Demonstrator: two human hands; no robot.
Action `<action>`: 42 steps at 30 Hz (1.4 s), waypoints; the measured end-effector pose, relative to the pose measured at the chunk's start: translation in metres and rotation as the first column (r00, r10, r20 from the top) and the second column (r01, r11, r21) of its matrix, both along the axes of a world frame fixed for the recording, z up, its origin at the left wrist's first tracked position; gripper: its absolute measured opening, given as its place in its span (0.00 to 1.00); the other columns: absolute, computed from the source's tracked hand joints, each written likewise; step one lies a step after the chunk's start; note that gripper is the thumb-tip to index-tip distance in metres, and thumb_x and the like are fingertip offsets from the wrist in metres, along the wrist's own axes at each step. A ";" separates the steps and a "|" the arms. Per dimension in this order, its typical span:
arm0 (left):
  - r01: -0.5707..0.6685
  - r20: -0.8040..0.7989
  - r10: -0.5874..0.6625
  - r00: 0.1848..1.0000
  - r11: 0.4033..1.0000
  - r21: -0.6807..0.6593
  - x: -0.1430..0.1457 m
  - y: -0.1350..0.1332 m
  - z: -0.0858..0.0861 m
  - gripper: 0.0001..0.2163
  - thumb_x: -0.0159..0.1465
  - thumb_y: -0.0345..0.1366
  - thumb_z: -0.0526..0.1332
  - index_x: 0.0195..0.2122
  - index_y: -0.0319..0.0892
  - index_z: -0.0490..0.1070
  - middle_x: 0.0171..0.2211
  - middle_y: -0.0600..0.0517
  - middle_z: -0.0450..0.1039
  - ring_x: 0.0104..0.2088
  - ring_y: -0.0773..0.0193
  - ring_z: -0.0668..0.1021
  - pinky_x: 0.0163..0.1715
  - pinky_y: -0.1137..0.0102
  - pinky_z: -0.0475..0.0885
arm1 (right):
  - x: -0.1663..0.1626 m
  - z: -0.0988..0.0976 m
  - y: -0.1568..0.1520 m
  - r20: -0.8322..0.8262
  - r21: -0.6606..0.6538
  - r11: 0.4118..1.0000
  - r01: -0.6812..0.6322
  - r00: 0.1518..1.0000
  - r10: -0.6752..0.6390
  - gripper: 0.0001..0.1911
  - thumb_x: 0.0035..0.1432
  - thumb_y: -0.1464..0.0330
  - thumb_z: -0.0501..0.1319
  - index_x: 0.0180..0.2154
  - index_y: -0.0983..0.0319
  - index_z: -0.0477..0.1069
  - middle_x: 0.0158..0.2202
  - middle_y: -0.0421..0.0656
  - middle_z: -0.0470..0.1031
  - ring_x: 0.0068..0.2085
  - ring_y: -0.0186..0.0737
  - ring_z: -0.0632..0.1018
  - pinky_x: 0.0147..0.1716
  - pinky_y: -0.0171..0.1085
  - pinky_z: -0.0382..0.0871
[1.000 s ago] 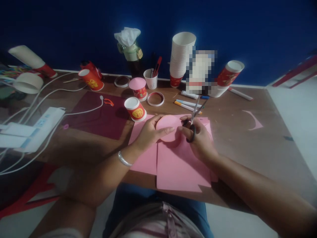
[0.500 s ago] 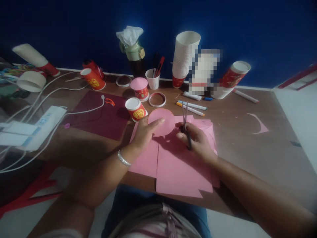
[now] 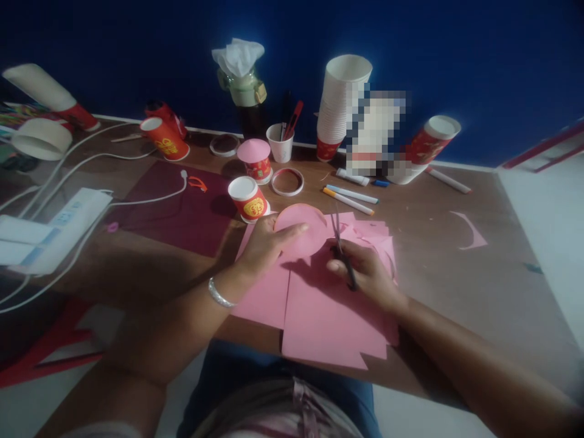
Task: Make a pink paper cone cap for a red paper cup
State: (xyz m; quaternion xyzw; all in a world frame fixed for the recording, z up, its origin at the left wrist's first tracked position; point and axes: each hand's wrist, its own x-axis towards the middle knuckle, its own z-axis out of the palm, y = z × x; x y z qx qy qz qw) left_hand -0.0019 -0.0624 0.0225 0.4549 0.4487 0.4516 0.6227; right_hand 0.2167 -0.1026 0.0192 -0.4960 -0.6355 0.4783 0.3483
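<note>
My left hand [image 3: 267,246] pinches a round pink paper disc [image 3: 306,234] by its left side, thumb on top. To the right of the disc, my right hand [image 3: 365,274] is closed around a pair of dark-handled scissors [image 3: 342,255], blades pointing up and away beside the disc's edge. Under both hands lie several overlapping sheets of pink paper [image 3: 333,316]. Curled pink offcuts [image 3: 378,240] rest on their right part. Just beyond my left hand stands a red paper cup [image 3: 250,208] with a gold emblem; behind it, another red cup [image 3: 256,170] wears a pink paper cone [image 3: 253,151].
A tall stack of paper cups [image 3: 340,112], a white cup of pens [image 3: 280,146] and several markers [image 3: 350,198] stand or lie at the back. At left are a power strip [image 3: 68,225] with cables and a dark red sheet [image 3: 177,213]. A curved pink scrap [image 3: 472,232] lies right.
The disc has shifted slightly right and down in my left hand's grip. The scissors have tilted and moved a little lower with my right hand. The whole view has shifted slightly.
</note>
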 end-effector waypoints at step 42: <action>0.021 -0.132 -0.017 0.991 1.000 0.023 0.000 0.000 0.000 0.16 0.58 0.44 0.73 0.42 0.39 0.81 0.36 0.49 0.83 0.36 0.57 0.82 0.34 0.68 0.78 | -0.005 0.000 0.003 -0.053 -0.033 0.993 -0.109 0.993 0.107 0.29 0.59 0.41 0.66 0.26 0.59 0.65 0.25 0.36 0.59 0.28 0.34 0.59 0.27 0.35 0.57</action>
